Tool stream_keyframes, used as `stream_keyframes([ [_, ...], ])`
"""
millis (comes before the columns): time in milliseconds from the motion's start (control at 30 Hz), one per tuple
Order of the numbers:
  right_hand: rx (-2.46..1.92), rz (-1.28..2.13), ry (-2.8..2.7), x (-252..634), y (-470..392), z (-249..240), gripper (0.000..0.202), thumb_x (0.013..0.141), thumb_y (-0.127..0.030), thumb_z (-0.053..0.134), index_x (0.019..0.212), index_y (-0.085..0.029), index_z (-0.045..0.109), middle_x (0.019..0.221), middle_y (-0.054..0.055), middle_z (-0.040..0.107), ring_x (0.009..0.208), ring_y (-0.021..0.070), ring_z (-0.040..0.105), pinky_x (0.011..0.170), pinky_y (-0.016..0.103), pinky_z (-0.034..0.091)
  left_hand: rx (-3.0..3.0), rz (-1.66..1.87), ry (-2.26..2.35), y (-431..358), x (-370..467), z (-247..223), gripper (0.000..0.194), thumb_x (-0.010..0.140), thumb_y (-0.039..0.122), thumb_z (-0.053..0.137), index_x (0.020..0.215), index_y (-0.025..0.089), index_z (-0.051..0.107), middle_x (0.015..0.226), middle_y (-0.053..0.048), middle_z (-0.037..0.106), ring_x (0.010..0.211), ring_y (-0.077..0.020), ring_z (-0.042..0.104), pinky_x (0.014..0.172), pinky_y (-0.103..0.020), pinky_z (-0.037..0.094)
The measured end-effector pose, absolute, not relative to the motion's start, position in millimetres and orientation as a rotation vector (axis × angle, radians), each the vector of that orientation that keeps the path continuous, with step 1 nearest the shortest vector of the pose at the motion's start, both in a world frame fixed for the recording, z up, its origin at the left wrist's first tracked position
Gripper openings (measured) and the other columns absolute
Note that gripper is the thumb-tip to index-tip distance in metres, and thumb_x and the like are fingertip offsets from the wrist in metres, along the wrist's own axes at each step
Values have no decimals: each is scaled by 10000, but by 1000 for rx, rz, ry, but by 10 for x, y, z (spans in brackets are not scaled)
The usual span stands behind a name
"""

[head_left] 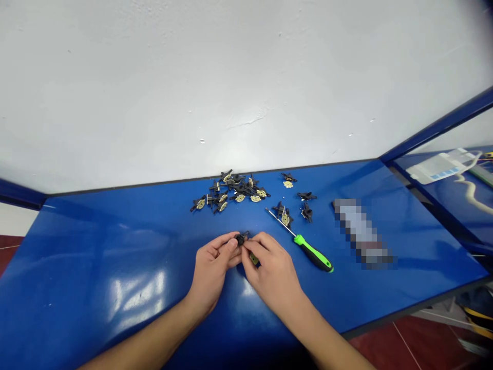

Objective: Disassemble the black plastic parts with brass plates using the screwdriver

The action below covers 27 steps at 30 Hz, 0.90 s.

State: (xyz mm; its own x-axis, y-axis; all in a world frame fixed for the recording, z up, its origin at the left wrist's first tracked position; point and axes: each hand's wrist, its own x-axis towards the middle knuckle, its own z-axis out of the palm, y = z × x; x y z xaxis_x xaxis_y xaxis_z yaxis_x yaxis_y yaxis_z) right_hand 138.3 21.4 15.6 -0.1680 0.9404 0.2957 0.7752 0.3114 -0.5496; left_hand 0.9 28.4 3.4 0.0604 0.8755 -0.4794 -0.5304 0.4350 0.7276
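Observation:
Close together above the front middle of the blue table, my two hands meet over a small black plastic part. My left hand pinches this part between thumb and fingers. Against its right side press the fingertips of my right hand. A small gold-green round plate shows among my right hand's curled fingers, partly hidden by them. To the right of that hand lies a screwdriver with a green and black handle, its shaft tip against a black part with a gold plate.
A pile of similar black parts with gold plates lies at the table's back middle. Several more parts are spread right of it. A pixelated flat object rests farther right. The white wall borders the blue table.

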Motion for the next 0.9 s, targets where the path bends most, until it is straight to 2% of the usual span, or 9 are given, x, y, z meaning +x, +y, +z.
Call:
stream_keyframes([
  [167,-1591,425,-1916,1380,230,113,145,919,-170,571,795,-221,624,762,14,626,664,154,613,619,267,490,425,1082,1035,287,5,41,364,746,347,890,1017,124,795,896,-106,829,854,-239,801,869,-359,642],
  [300,-1618,436,-1917,1393,231,102,119,917,-184,565,805,-222,576,775,13,617,697,168,610,642,283,480,421,1076,1029,301,12,43,364,756,344,884,1019,114,781,909,-114,831,867,-254,804,850,-360,646],
  [433,-1590,429,-1982,1459,236,107,148,956,-179,482,824,-218,534,793,17,607,748,182,599,678,302,477,356,1135,1021,296,27,39,361,787,340,865,1027,99,742,917,-135,832,870,-271,811,845,-380,652],
  [600,-1589,371,-2095,1538,259,90,221,982,-159,457,775,-217,507,750,26,551,730,209,519,673,349,422,365,1269,1035,259,50,26,353,838,338,825,1060,90,707,965,-157,828,817,-271,815,732,-349,664],
  [767,-1558,348,-2165,1565,279,80,250,1009,-166,481,769,-205,535,790,50,557,787,230,494,723,382,430,382,1289,1037,260,61,9,354,834,336,828,1056,89,706,949,-156,826,805,-269,814,724,-351,662],
  [900,-1508,365,-2153,1613,304,75,142,992,-157,553,858,-182,591,910,82,622,903,256,526,800,414,482,385,1281,1032,270,58,-6,358,835,340,829,1054,84,706,960,-162,825,818,-275,815,723,-351,665],
])
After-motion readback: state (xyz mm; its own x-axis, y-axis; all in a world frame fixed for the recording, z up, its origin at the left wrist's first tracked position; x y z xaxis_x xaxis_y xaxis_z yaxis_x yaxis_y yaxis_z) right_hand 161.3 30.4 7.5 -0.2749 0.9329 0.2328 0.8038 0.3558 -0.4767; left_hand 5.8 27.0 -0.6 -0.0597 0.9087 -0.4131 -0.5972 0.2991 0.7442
